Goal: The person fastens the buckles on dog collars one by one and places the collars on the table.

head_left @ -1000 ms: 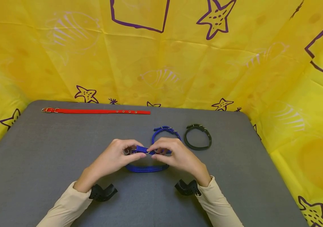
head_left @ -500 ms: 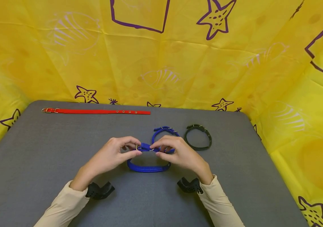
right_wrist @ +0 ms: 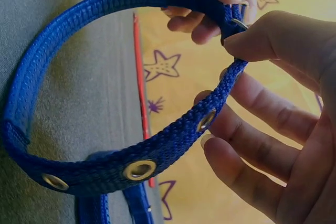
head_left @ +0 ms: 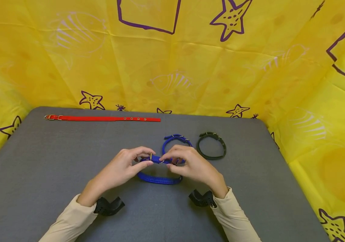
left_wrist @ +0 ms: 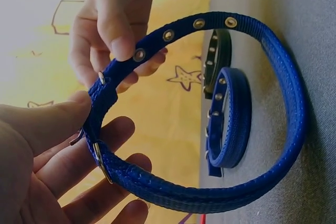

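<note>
A blue collar [head_left: 160,179] is bent into a closed loop between both hands, its lower curve close over the table. My left hand [head_left: 126,167] pinches it by the buckle end, thumb on top; the brass buckle [left_wrist: 103,162] shows beside the fingers in the left wrist view. On the other side, my right hand [head_left: 188,163] pinches the strap between thumb and fingers, right at a metal ring [right_wrist: 239,23]. Metal eyelets [right_wrist: 140,170] run along the strap on the right hand's side. Fingers partly hide the overlapping ends.
Just behind the right hand lies another blue collar [head_left: 176,136], buckled into a ring. A dark green collar [head_left: 211,157], also looped, is to its right. Along the back left edge a red collar [head_left: 96,118] stretches out straight on the grey table [head_left: 69,158]. Yellow printed cloth [head_left: 172,57] surrounds the table.
Both hands stay close together at the blue collar's ends. Over the last half second the left hand has shifted slightly right and the buckle at its fingertips has turned more upright.
</note>
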Demonstrator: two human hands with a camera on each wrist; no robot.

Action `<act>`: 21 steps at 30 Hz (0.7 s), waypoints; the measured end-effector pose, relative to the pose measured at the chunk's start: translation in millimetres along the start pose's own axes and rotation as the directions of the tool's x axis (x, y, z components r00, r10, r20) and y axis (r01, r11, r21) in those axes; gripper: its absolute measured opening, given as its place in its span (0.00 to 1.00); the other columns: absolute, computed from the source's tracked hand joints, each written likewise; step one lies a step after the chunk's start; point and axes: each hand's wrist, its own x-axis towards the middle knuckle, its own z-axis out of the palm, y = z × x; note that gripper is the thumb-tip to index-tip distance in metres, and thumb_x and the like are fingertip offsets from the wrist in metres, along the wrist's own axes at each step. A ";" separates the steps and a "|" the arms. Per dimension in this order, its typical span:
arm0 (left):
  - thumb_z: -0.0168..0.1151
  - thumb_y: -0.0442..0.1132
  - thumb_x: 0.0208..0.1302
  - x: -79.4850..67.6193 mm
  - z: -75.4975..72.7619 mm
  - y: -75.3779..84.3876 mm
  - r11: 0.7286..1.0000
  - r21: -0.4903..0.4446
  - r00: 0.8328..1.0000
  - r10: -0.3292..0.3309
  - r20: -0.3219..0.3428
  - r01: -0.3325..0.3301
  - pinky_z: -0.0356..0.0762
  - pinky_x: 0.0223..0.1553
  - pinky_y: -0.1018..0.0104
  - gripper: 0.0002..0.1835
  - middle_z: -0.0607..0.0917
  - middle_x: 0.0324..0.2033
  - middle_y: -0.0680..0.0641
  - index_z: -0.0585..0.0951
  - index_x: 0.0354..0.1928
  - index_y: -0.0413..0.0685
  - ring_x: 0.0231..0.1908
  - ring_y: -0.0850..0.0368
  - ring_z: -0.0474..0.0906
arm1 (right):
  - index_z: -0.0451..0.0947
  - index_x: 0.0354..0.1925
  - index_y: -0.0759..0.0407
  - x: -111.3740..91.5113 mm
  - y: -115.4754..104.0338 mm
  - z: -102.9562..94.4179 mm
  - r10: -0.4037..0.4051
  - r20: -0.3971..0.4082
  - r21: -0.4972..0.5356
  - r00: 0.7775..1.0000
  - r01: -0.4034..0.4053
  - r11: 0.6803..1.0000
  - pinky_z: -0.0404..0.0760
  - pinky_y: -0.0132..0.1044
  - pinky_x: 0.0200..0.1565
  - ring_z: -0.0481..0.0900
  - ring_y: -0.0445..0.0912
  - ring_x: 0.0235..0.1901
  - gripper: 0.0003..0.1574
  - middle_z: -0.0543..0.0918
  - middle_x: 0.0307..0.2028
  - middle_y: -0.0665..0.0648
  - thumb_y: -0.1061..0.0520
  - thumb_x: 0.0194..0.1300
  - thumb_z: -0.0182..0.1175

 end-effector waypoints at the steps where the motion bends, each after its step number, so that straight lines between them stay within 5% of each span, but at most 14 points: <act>1: 0.64 0.41 0.68 0.1 0.6 0.0 1.000 0.001 1.000 0.005 0.002 -0.005 0.79 0.39 0.67 0.12 0.89 0.44 0.54 0.83 0.52 0.51 0.42 0.60 0.84 | 0.86 0.47 0.49 0.3 -0.7 0.5 -0.007 0.001 -0.007 1.000 0.007 1.000 0.81 0.35 0.39 0.77 0.37 0.37 0.14 0.84 0.39 0.46 0.61 0.64 0.65; 6: 0.65 0.41 0.67 0.7 2.8 -0.1 1.000 -0.009 1.000 0.028 0.003 -0.028 0.79 0.38 0.68 0.12 0.89 0.43 0.54 0.83 0.52 0.52 0.37 0.63 0.83 | 0.86 0.45 0.51 1.4 -3.1 3.3 -0.032 -0.021 -0.016 0.999 0.032 0.999 0.81 0.38 0.37 0.77 0.35 0.35 0.11 0.85 0.38 0.47 0.60 0.64 0.66; 13: 0.62 0.44 0.69 -0.1 -2.7 -1.0 0.999 -0.026 0.999 -0.041 0.016 0.042 0.81 0.42 0.65 0.12 0.89 0.46 0.52 0.82 0.51 0.52 0.46 0.58 0.86 | 0.85 0.40 0.55 2.8 0.8 5.2 -0.032 -0.071 -0.006 0.997 0.031 0.999 0.83 0.36 0.38 0.78 0.35 0.32 0.07 0.86 0.34 0.49 0.59 0.62 0.69; 21: 0.59 0.44 0.72 -0.1 -2.7 -1.5 0.999 -0.025 0.999 -0.040 0.022 0.041 0.81 0.43 0.66 0.08 0.89 0.43 0.55 0.82 0.48 0.53 0.44 0.61 0.86 | 0.84 0.39 0.53 3.9 3.0 8.2 -0.011 -0.092 0.017 0.996 0.012 1.000 0.83 0.33 0.38 0.80 0.35 0.33 0.06 0.86 0.35 0.48 0.57 0.62 0.70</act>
